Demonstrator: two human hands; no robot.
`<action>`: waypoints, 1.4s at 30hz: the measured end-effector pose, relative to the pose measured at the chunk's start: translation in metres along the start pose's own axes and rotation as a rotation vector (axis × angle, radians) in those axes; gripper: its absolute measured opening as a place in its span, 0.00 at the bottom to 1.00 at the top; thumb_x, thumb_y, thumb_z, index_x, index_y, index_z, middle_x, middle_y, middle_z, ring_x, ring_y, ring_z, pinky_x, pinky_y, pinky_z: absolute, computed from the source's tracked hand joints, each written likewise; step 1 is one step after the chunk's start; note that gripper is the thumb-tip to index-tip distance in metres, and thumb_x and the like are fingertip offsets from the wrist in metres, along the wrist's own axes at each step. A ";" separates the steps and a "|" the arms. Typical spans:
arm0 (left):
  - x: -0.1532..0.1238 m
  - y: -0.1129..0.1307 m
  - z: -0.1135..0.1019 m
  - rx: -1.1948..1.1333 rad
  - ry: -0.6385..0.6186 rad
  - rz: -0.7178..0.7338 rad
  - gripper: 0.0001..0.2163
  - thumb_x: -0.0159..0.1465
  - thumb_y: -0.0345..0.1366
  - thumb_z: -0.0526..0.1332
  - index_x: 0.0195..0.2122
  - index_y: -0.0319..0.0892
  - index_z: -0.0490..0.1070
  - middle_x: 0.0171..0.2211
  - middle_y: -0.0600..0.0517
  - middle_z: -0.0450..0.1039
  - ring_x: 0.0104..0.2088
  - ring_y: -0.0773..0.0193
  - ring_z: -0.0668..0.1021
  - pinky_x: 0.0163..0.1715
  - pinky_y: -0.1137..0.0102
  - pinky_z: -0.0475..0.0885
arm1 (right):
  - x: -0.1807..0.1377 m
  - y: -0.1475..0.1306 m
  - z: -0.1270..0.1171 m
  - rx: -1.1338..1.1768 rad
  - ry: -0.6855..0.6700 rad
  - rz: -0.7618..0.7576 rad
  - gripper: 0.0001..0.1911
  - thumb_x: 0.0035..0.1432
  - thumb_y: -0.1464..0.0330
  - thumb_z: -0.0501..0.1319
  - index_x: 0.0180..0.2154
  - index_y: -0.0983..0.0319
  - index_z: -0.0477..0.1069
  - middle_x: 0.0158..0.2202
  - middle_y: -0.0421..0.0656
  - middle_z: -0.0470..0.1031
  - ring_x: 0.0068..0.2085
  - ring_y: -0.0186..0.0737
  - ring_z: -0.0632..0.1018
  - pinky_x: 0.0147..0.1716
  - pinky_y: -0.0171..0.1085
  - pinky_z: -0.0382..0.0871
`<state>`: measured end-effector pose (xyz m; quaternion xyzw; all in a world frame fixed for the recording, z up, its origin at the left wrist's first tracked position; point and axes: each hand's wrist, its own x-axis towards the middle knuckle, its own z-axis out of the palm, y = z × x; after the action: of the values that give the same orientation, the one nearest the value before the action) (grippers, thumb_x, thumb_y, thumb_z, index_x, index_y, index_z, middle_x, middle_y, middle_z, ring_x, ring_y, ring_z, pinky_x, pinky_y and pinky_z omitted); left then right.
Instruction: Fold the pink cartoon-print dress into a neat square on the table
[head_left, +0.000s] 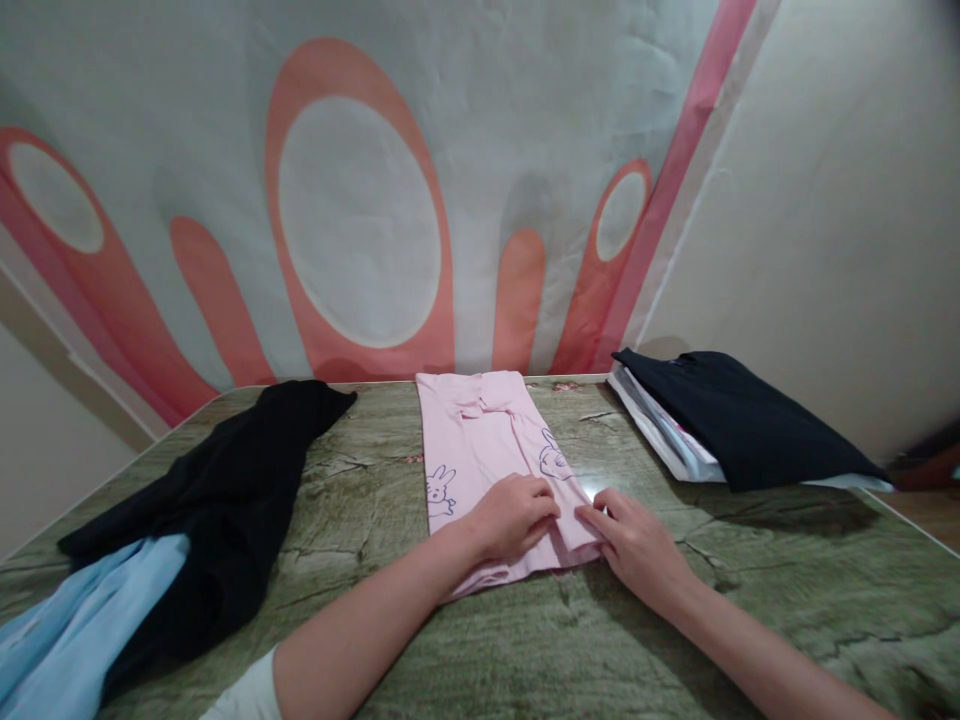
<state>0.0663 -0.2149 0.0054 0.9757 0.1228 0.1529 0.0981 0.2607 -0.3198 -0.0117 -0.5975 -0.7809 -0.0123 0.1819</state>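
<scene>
A pink garment (484, 435) with small rabbit prints lies folded lengthwise in the middle of the green marbled table (750, 580). My left hand (514, 515) rests on its near end, fingers curled and pressed onto the cloth. My right hand (637, 545) is at the garment's near right corner, its fingertips pinching the fabric edge. Both forearms reach in from the bottom of the view.
A loose black garment (225, 480) lies at the left over a light blue one (82, 620). A stack of folded clothes topped by a dark one (739, 420) sits at the back right. A wall with a pink-and-grey banner stands behind the table.
</scene>
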 end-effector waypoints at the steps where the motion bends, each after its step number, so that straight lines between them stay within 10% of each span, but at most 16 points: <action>1: -0.001 -0.001 -0.002 0.001 -0.004 -0.003 0.08 0.62 0.34 0.55 0.39 0.42 0.70 0.39 0.49 0.70 0.39 0.62 0.71 0.40 0.68 0.65 | 0.000 0.000 -0.002 0.039 -0.019 -0.004 0.20 0.49 0.81 0.53 0.42 0.60 0.71 0.38 0.47 0.67 0.39 0.42 0.68 0.39 0.40 0.63; 9: -0.006 -0.013 -0.004 0.158 0.056 -0.177 0.13 0.67 0.37 0.47 0.48 0.43 0.66 0.51 0.48 0.65 0.53 0.60 0.65 0.51 0.62 0.60 | 0.032 0.022 -0.046 0.423 -0.322 -0.089 0.13 0.57 0.69 0.54 0.42 0.60 0.72 0.38 0.44 0.72 0.38 0.39 0.73 0.39 0.36 0.67; 13: -0.006 -0.014 -0.001 0.185 0.054 -0.185 0.13 0.67 0.38 0.47 0.48 0.43 0.66 0.52 0.49 0.65 0.54 0.60 0.64 0.51 0.62 0.60 | 0.068 0.026 -0.010 0.185 -0.060 -0.014 0.17 0.60 0.67 0.50 0.48 0.63 0.68 0.48 0.50 0.71 0.49 0.45 0.70 0.49 0.44 0.62; 19: -0.006 -0.014 -0.001 0.152 0.059 -0.195 0.12 0.66 0.39 0.49 0.45 0.42 0.67 0.48 0.48 0.67 0.49 0.59 0.68 0.49 0.63 0.62 | 0.097 0.040 0.047 -0.064 -0.109 -0.029 0.23 0.63 0.66 0.42 0.58 0.63 0.57 0.60 0.48 0.58 0.59 0.43 0.60 0.56 0.48 0.51; 23: -0.006 -0.014 -0.002 0.124 0.070 -0.204 0.10 0.65 0.39 0.51 0.43 0.43 0.67 0.46 0.48 0.67 0.48 0.59 0.68 0.49 0.64 0.62 | 0.110 0.056 0.048 -0.200 -0.077 0.173 0.24 0.63 0.68 0.41 0.57 0.67 0.59 0.60 0.52 0.57 0.61 0.46 0.57 0.57 0.52 0.45; 28: -0.006 -0.014 -0.002 0.108 0.078 -0.205 0.09 0.65 0.38 0.52 0.41 0.43 0.67 0.43 0.49 0.67 0.46 0.60 0.68 0.48 0.64 0.63 | 0.130 0.051 0.057 -0.099 -0.143 -0.013 0.25 0.63 0.66 0.40 0.60 0.61 0.52 0.63 0.44 0.50 0.62 0.39 0.53 0.58 0.45 0.47; 33: -0.006 -0.015 -0.001 0.104 0.084 -0.196 0.09 0.65 0.38 0.51 0.41 0.43 0.68 0.44 0.49 0.67 0.46 0.59 0.68 0.48 0.64 0.63 | 0.145 0.061 0.063 -0.193 -0.091 0.237 0.25 0.63 0.66 0.41 0.59 0.66 0.54 0.62 0.50 0.52 0.62 0.45 0.53 0.58 0.52 0.41; 38: -0.007 -0.014 -0.002 0.088 0.094 -0.200 0.10 0.65 0.38 0.51 0.42 0.43 0.68 0.44 0.50 0.67 0.46 0.59 0.68 0.48 0.63 0.63 | 0.153 0.061 0.063 -0.101 -0.179 -0.012 0.25 0.63 0.64 0.40 0.61 0.59 0.50 0.64 0.43 0.49 0.62 0.39 0.52 0.58 0.47 0.44; 42: -0.007 -0.014 -0.003 0.079 0.091 -0.196 0.10 0.65 0.39 0.51 0.41 0.43 0.68 0.44 0.49 0.67 0.46 0.59 0.68 0.48 0.63 0.63 | 0.156 0.058 0.059 -0.171 -0.111 0.199 0.25 0.63 0.64 0.41 0.60 0.64 0.53 0.62 0.49 0.53 0.62 0.45 0.53 0.58 0.54 0.40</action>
<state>0.0556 -0.2026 0.0027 0.9541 0.2280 0.1815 0.0687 0.2653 -0.1447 -0.0316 -0.6851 -0.7227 -0.0274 0.0873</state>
